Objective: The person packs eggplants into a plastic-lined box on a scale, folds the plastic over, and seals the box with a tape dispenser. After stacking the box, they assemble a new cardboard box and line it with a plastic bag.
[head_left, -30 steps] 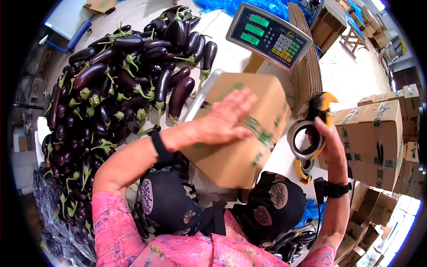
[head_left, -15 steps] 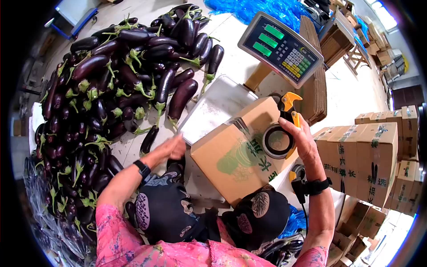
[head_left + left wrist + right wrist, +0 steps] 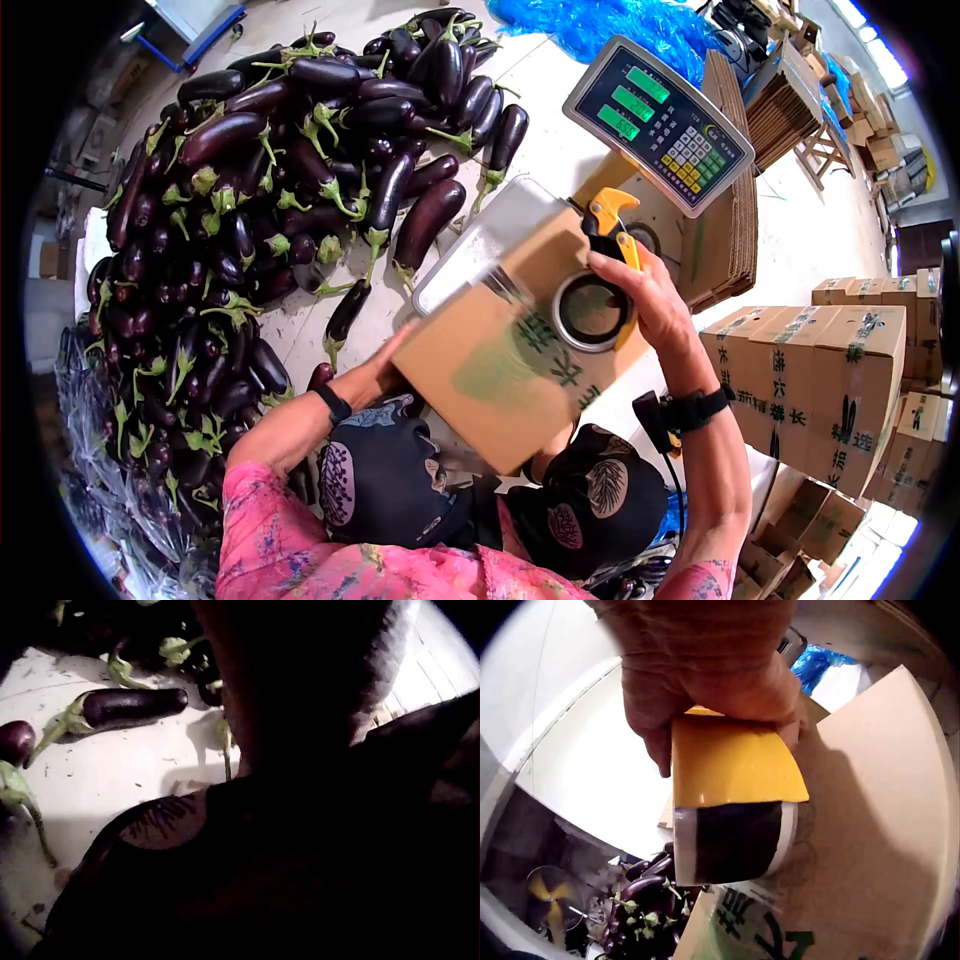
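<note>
From here I see the right hand (image 3: 655, 300) gripping a yellow tape dispenser (image 3: 735, 772) over the cardboard box (image 3: 490, 375), in front of the person's knees (image 3: 385, 475). The left hand (image 3: 390, 362) is at the box's side (fingers hidden; I can't tell if they curl). Eggplants (image 3: 225, 137) lie heaped to the left.
</note>
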Available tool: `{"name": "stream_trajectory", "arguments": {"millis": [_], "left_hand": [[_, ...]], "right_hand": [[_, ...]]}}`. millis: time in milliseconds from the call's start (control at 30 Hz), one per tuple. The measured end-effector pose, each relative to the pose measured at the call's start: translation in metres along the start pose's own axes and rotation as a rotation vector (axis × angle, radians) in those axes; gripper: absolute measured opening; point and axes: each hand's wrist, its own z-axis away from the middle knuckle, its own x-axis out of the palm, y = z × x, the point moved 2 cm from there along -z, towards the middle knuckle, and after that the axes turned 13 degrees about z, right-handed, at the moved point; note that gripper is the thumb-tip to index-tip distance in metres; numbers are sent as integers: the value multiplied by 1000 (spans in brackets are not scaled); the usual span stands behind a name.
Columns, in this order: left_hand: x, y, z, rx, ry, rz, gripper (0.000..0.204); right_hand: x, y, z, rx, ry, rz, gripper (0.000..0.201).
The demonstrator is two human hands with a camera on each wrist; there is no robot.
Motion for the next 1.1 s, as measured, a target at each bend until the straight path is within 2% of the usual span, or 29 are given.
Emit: {"name": "stream_trajectory", "arguments": {"millis": [33, 67, 133, 200, 233, 267, 300, 333, 367, 400, 467, 533, 600, 667, 733, 800, 833, 867, 933, 1000, 1067, 1100], "left_hand": [[2, 4, 5, 43, -51, 101, 51], [1, 14, 11, 132, 45, 1, 50], [50, 51, 42, 312, 241, -196, 47], [101, 77, 57, 316, 355, -289, 50], [127, 88, 59, 385, 324, -416, 56], [139, 100, 53, 397, 183, -405, 54], [154, 111, 45, 462, 158, -518, 50], [183, 111, 39, 549, 111, -598, 45], [199, 108, 24, 593, 81, -673, 43], [212, 104, 10, 638, 51, -749, 41], [227, 94, -9, 610, 39, -827, 43], [233, 89, -18, 600, 34, -928, 48], [235, 88, -20, 623, 36, -1042, 56], [231, 86, -20, 710, 56, -1189, 56], [232, 82, -17, 778, 115, -1282, 55], [240, 85, -15, 1028, 138, -1511, 53], [250, 84, -13, 1158, 147, -1617, 52], [259, 81, -11, 1255, 89, -1640, 52], [293, 73, 10, 1456, -9, -1683, 52], [326, 64, 36, 1165, -131, -1538, 62], [336, 59, 47, 664, -172, -1161, 68], [338, 53, 51, 561, -204, -1041, 75]], "right_hand": [[5, -5, -2, 39, -22, 1, 49], [3, -11, -1, -4, -59, -23, 48], [-4, -26, 7, -89, -138, -71, 46], [-20, -30, 22, -63, -111, -158, 41], [-36, -29, 34, -18, -122, -174, 43], [-51, -26, 46, 29, -134, -187, 45], [-60, -19, 57, 12, -119, -277, 49], [-67, -11, 68, -5, -103, -365, 53], [-74, 1, 80, 56, -130, -462, 63], [-73, 8, 91, 105, -73, -489, 67], [-77, 28, 107, 130, -21, -358, 68], [-66, 22, 125, 143, 2, -352, 56], [-59, 23, 133, 223, -3, -287, 54], [-52, 11, 132, 221, 16, -125, 51], [-52, -5, 130, 279, 54, 208, 54], [-42, -40, 130, 96, 144, 577, 56], [-39, -48, 129, 59, 140, 620, 56], [-30, -60, 127, -51, 140, 520, 59], [-19, -70, 121, -161, 129, 511, 64], [-6, -79, 111, -242, 111, 447, 68], [4, -93, 104, -243, 98, 506, 67], [8, -98, 100, -282, 101, 568, 66]]}}
